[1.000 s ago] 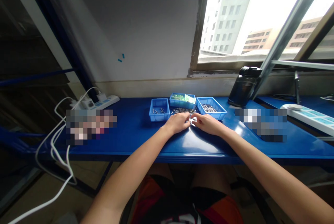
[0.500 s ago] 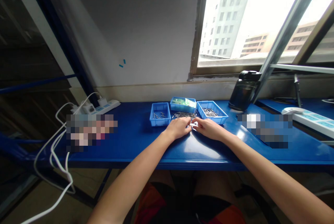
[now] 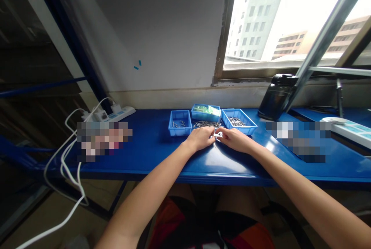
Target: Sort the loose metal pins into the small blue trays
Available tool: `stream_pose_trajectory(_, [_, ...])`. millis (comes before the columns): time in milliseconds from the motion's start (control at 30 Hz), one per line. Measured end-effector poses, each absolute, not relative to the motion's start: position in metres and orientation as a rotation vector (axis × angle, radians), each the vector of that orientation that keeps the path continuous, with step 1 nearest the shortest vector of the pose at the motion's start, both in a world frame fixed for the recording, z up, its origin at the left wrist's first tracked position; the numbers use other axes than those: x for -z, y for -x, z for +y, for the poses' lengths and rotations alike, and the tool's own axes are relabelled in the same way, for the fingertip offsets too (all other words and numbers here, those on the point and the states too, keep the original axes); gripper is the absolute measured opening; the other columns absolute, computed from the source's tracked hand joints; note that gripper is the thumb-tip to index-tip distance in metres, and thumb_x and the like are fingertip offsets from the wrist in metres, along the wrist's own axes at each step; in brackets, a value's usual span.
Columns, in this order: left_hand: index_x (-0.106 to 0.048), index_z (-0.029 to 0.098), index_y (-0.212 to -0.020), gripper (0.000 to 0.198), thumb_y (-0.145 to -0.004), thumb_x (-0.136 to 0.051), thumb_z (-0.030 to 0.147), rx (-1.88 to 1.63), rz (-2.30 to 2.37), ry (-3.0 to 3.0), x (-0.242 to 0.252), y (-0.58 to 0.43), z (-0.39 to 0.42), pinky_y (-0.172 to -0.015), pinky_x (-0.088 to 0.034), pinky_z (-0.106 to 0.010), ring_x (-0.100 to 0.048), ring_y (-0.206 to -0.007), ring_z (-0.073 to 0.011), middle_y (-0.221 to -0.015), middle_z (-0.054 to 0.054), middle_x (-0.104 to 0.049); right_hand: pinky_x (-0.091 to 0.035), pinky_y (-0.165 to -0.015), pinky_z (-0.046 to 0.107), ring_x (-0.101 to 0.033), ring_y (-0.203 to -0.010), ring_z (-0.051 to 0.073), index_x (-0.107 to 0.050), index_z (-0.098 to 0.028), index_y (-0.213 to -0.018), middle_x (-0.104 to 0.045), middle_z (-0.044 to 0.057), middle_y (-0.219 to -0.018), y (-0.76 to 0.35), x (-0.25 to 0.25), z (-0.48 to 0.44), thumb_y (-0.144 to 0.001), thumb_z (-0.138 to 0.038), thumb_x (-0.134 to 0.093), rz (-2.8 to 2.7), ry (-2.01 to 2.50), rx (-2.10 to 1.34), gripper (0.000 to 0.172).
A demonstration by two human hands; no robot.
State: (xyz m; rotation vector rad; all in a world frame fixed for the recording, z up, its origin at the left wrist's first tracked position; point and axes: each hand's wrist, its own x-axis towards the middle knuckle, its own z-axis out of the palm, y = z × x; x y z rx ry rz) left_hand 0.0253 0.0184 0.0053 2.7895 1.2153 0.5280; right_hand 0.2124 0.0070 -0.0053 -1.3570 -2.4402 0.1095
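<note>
In the head view, the bins and the bottle appear slightly higher and further right than half a second ago, as the camera has swung a little; the layout on the blue table [image 3: 145, 148] looks the same. The left hand [image 3: 200, 139] and right hand [image 3: 234, 139] remain close together just in front of the loose pile, in nearly the same pose. Between their fingertips is a thin piece [image 3: 215, 136], small and indistinct. The left hand's grip is narrow, thumb and fingers closed on it; the right hand's thumb and forefinger curve close around its other end, but I cannot tell whether they grip it. Just behind the hands lies the pile of thin metal pieces [image 3: 206, 124], set between the left bin [image 3: 180, 132], with a few pieces inside, and the right bin [image 3: 244, 129], holding many more. The back bin [image 3: 205, 117] stands behind the pile, carrying a green packet [image 3: 207, 110] whose print is too small to read. To the right is a black bottle [image 3: 274, 102], any lettering on it too dark to make out. Two pixelated patches hide whatever lies at either side. White marking on the person's clothing, plainer one second ago, is now mostly cut off by the bottom edge and unreadable.
</note>
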Motion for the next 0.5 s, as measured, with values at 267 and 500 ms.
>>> stream_pose_trajectory(267, [-0.051, 0.021, -0.09, 0.015, -0.082, -0.045, 0.031, -0.448, 1.264, -2.784, -0.0089, -0.026, 0.0157, -0.071, -0.047, -0.027, -0.061, -0.086, -0.0197, -0.093, -0.003, -0.063, -0.031, -0.05, 0.021, -0.049, -0.049, 0.011, -0.055, -0.02, -0.102, -0.057, -0.002, -0.056, -0.2123, 0.0066, 0.0075, -0.084, -0.033, -0.045, -2.43, 1.357, -0.103, 0.025])
stream_pose_trajectory(500, [-0.051, 0.022, -0.09, 0.014, -0.082, -0.044, 0.032, -0.47, 1.243, -2.819, -0.0062, -0.0251, 0.0178, -0.069, -0.048, -0.028, -0.061, -0.085, -0.02, -0.093, -0.002, -0.063, -0.032, -0.05, 0.022, -0.05, -0.049, 0.012, -0.055, -0.02, -0.102, -0.057, -0.001, -0.056, -0.2116, 0.0058, 0.0071, -0.084, -0.034, -0.044, -2.437, 1.348, -0.103, 0.026])
